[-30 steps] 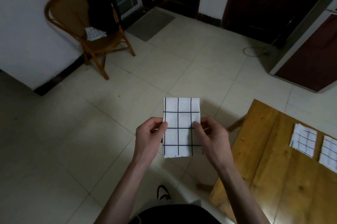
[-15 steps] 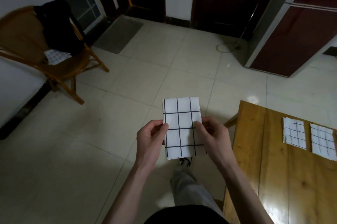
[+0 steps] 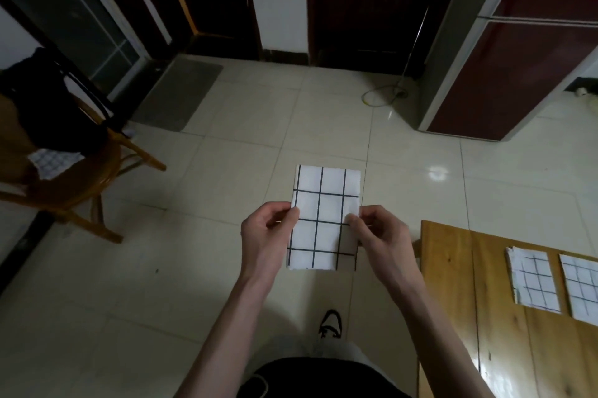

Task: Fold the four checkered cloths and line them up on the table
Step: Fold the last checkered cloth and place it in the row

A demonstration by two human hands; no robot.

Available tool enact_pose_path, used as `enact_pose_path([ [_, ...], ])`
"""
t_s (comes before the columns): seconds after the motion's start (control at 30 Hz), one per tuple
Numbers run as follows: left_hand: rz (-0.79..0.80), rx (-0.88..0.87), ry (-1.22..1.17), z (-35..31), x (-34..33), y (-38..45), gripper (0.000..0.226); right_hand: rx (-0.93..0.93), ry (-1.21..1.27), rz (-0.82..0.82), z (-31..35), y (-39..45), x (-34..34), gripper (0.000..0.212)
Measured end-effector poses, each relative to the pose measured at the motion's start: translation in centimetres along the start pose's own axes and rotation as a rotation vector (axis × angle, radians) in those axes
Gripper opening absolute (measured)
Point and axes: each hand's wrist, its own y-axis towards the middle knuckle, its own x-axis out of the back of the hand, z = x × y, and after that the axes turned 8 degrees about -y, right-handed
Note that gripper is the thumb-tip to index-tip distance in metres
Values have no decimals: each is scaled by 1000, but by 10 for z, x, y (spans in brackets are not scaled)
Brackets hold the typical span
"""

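A person stands on a pale tiled floor (image 3: pixel 200 268) and holds a folded checkered cloth (image 3: pixel 325 216) in the air in front of the body, its long side running away from the viewer. The left hand (image 3: pixel 267 237) pinches the cloth's left edge between thumb and curled fingers; the right hand (image 3: pixel 377 234) pinches the right edge the same way, at about the same height along the cloth. The two hands are apart, with the white, black-gridded fabric flat between them.

To the right, a wooden worktop (image 3: pixel 453 284) carries two more folded checkered cloths side by side near its far edge: the nearer one (image 3: pixel 534 281) and, just beside it, another (image 3: pixel 582 287) cut off by the frame. At far left, a wooden chair (image 3: pixel 81 184) bears a dark garment (image 3: pixel 45 106) and a fourth checkered cloth (image 3: pixel 53 161) lying unfolded on the seat. One shoe (image 3: pixel 330 323) shows below the hands.
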Motion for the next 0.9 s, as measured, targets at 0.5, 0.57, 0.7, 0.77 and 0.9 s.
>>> enact_pose_path([
  [0.5,120,14,-10,-42,-77,197,8,-83,65,-167,26,190,-19,6],
  [0.57,162,4,-9,-51,-89,231,7,-112,81,-183,32,221,-22,6],
  [0.7,238,-3,-14,-73,-117,295,9,-149,122,-238,50,279,-20,6],
  [0.77,282,-10,-11,-82,-134,322,9,-156,135,-292,59,302,-18,6],
  [0.9,409,-26,15,-98,-170,366,7,-164,168,-416,69,340,-10,7],
])
